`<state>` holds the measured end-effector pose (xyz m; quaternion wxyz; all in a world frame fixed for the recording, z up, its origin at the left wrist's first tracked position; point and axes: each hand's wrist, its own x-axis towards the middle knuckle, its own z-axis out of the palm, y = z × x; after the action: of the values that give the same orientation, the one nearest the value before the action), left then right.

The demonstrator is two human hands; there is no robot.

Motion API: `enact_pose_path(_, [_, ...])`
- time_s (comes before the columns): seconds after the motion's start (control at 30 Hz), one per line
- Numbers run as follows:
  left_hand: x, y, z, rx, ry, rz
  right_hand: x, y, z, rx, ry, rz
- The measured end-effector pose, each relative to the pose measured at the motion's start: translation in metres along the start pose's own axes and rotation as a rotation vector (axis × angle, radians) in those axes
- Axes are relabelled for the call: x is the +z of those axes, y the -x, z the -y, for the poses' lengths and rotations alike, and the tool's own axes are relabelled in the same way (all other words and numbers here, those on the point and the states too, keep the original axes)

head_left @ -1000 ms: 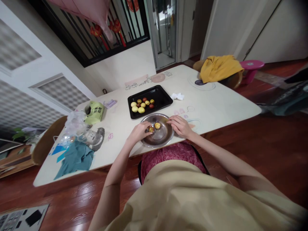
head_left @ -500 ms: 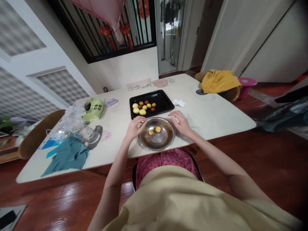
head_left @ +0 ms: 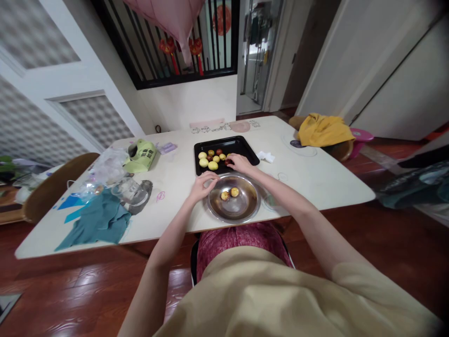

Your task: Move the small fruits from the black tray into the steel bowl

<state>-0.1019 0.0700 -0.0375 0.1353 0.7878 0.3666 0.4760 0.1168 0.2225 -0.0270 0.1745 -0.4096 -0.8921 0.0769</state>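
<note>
A shiny metal bowl point(head_left: 234, 213) sits near the table's front edge, with two yellow-brown round pieces point(head_left: 229, 194) inside. Behind it lies a black baking tray point(head_left: 242, 146) with several small round fruits, some yellow-green point(head_left: 213, 165) and some dark red; I cannot tell their exact kind. My right hand point(head_left: 240, 164) reaches over the tray's front edge, its fingers closed around a dark red fruit point(head_left: 228, 162) that they partly hide. Beside the bowl's left rim is my left hand point(head_left: 204, 185), holding nothing, its fingers gently curved and apart from the thumb.
On the white table point(head_left: 175, 206), a green paper bag point(head_left: 143, 157), clear plastic point(head_left: 109, 166) and a teal cloth point(head_left: 100, 217) lie to the left. A crumpled white tissue point(head_left: 265, 157) is right of the tray. Yellow cloth point(head_left: 324, 130) hangs over a chair at the right.
My right hand has left the bowl's right side and moved forward and left onto a dark red fruit in the tray. My left hand stays by the bowl. The view has shifted slightly.
</note>
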Motion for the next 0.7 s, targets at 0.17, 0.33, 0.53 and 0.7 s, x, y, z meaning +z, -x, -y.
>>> enact_pose_path(0.17, [0.002,0.000,0.002,0.026,0.056,0.049,0.003,-0.011,-0.001,-0.010,0.013,0.038])
enact_pose_path(0.33, [0.003,0.000,0.003,0.009,0.041,0.056,-0.004,-0.012,-0.002,-0.034,-0.004,0.036])
enact_pose_path(0.53, [0.003,0.001,0.000,0.016,0.037,0.056,-0.023,0.025,0.007,-0.128,-0.154,-0.118])
enact_pose_path(0.7, [0.002,0.002,0.001,0.010,0.045,0.059,-0.040,0.092,0.031,-0.278,-0.331,-0.223])
